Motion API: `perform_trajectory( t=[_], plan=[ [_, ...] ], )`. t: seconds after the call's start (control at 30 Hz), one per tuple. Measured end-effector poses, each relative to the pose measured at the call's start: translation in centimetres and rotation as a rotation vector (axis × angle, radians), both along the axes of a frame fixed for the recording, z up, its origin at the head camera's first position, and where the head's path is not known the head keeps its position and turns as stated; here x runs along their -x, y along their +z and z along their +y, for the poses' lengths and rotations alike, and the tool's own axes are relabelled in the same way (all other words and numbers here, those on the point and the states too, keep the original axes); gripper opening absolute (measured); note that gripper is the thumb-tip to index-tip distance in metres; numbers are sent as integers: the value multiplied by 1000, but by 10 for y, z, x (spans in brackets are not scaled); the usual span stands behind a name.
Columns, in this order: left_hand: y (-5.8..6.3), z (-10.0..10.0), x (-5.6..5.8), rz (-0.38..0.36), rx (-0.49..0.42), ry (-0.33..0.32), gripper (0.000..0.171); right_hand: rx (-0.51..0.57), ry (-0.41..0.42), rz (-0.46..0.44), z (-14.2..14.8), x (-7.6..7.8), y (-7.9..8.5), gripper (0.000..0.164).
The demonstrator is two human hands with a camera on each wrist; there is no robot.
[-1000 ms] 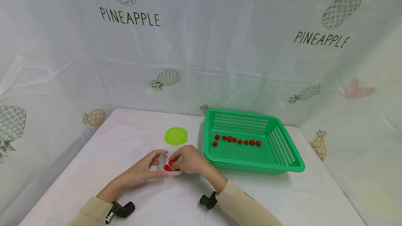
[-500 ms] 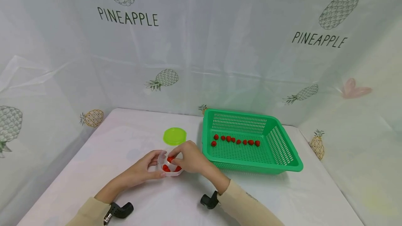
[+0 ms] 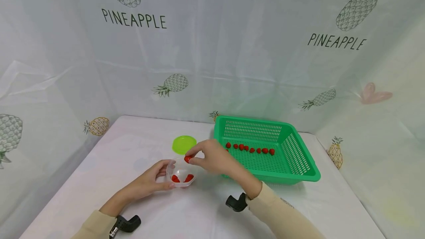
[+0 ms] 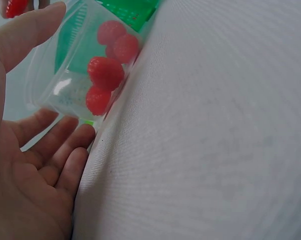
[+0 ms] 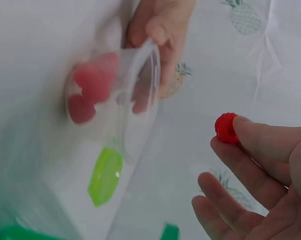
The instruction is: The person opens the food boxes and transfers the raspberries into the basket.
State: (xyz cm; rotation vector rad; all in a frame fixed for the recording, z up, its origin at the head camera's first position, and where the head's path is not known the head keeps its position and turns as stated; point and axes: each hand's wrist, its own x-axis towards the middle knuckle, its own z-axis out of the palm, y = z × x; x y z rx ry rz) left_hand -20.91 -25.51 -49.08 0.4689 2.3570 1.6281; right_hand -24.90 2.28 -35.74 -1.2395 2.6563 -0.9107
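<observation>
My left hand (image 3: 149, 182) holds a clear plastic tub (image 3: 182, 174) on the table, thumb at the near side of the rim and fingers round the far side. Inside the tub, several red raspberries (image 4: 105, 74) lie on the bottom in two small groups. Above the tub's far right rim, my right hand (image 3: 214, 158) pinches one raspberry (image 5: 226, 128) between thumb and index finger. The other fingers of that hand are loosely bent in the right wrist view. Behind the tub lies a bright green round lid (image 3: 183, 144), flat on the table.
A green slotted basket (image 3: 252, 120) stands at the right, with a row of raspberries (image 3: 241, 147) on its floor. My right hand partly covers its near left corner. A white cloth (image 3: 132, 146) covers the table, and a pineapple-print curtain (image 3: 212, 47) hangs behind.
The right hand has lifted out of the tub with a raspberry between its fingertips, moving up and to the right. The left hand and the tub stay almost in place.
</observation>
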Motion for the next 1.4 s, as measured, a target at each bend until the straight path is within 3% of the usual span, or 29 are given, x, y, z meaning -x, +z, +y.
perform_trajectory(
  t=[0.23,0.5,0.67,1.13,1.4],
  plan=[
    [2,0,-1,-22,55,46,87,-29,-31,23,35,15,27,17],
    [0,1,0,5,42,33,85,-84,-77,40,73,50,43,21],
    [0,0,0,7,30,26,85,-155,-89,79,89,70,40,18],
    [-1,-1,-1,6,37,34,85,-319,-92,0,109,113,26,17],
    [0,1,0,2,48,42,85,-438,2,-49,112,126,16,19]
  ],
)
